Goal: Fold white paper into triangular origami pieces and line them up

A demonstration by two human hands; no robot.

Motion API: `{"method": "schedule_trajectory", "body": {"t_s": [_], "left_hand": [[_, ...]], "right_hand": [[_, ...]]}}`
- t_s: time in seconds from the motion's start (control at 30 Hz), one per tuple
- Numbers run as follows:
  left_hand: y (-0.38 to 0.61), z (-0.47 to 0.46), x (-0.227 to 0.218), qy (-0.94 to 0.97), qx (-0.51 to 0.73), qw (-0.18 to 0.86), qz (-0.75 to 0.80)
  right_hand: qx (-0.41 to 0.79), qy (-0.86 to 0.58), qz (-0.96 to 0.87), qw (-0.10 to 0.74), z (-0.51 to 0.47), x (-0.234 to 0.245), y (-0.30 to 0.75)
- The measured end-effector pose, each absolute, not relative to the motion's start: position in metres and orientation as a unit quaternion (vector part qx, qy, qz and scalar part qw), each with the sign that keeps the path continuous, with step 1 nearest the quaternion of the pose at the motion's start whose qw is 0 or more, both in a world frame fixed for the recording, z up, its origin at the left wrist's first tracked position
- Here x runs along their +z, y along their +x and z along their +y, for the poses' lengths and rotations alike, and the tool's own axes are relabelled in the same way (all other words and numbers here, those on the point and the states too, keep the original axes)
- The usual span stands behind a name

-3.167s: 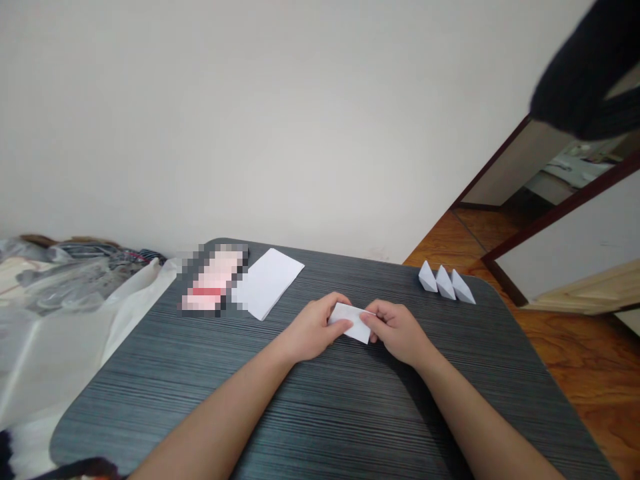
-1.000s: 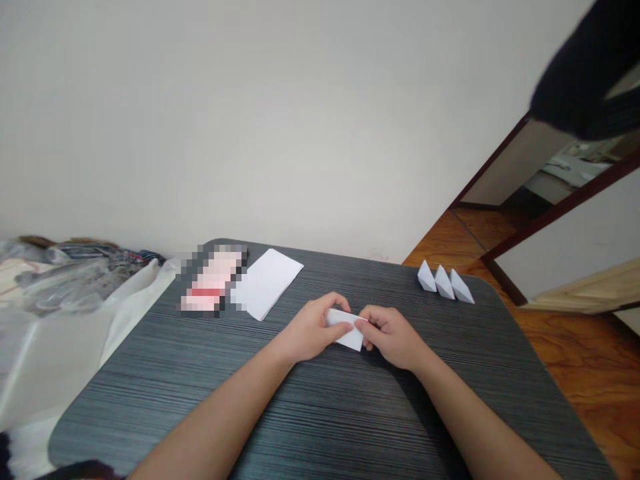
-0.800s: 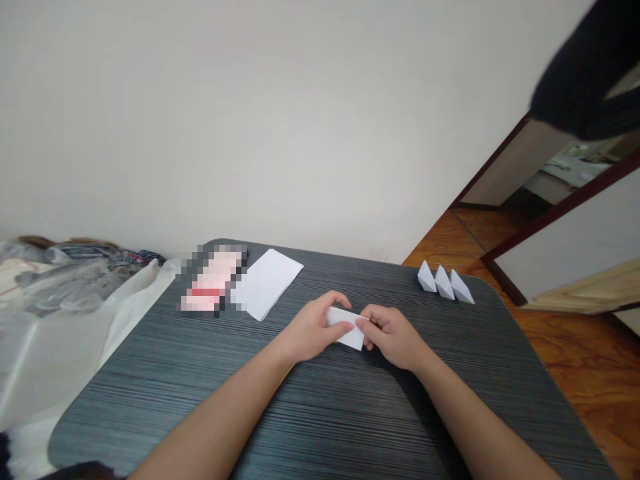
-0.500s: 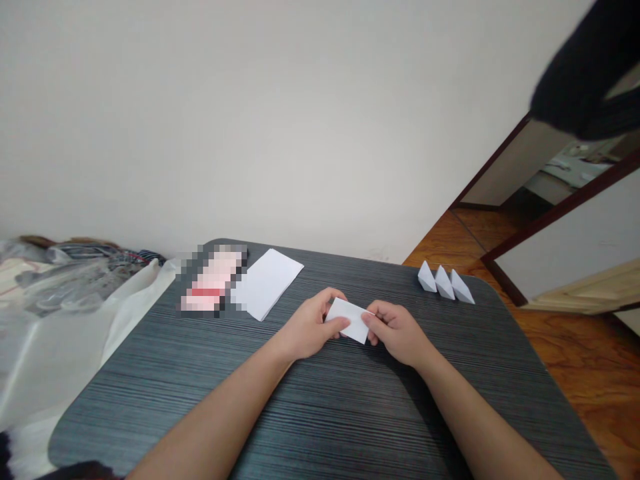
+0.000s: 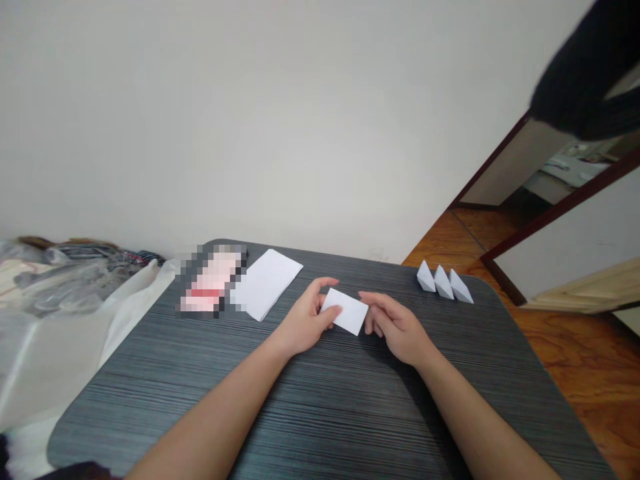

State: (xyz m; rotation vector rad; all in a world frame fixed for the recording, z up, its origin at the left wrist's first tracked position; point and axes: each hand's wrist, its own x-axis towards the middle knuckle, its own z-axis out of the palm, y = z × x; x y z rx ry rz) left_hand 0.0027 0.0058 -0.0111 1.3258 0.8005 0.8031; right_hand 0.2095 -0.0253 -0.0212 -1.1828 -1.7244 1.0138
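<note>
Head view: my left hand [image 5: 303, 321] is curled, thumb on the left end of a folded paper [image 5: 345, 311]. My right hand [image 5: 397, 330] lies open, fingertips just beside the paper's right edge, not pinching. The paper sits between them; whether it touches the table [image 5: 150, 393], I cannot tell. Risk: with one thumb on it, it could slip or spring open. Sheets [image 5: 265, 283] lie left, three paper boats [image 5: 443, 283] right.

Left hand [image 5: 304, 321] holds folded white paper [image 5: 345, 311] (right hand [image 5: 397, 329] just beside).
</note>
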Motion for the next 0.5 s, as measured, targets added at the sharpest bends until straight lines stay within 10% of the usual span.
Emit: {"method": "schedule_trajectory", "body": {"t_s": [0.5], "left_hand": [[0.0001, 0.0057, -0.0028, 0.666, 0.296, 0.59, 0.346]], "right_hand": [[0.292, -0.484, -0.725, 0.393, -0.0245, -0.0123, 0.2104]]}}
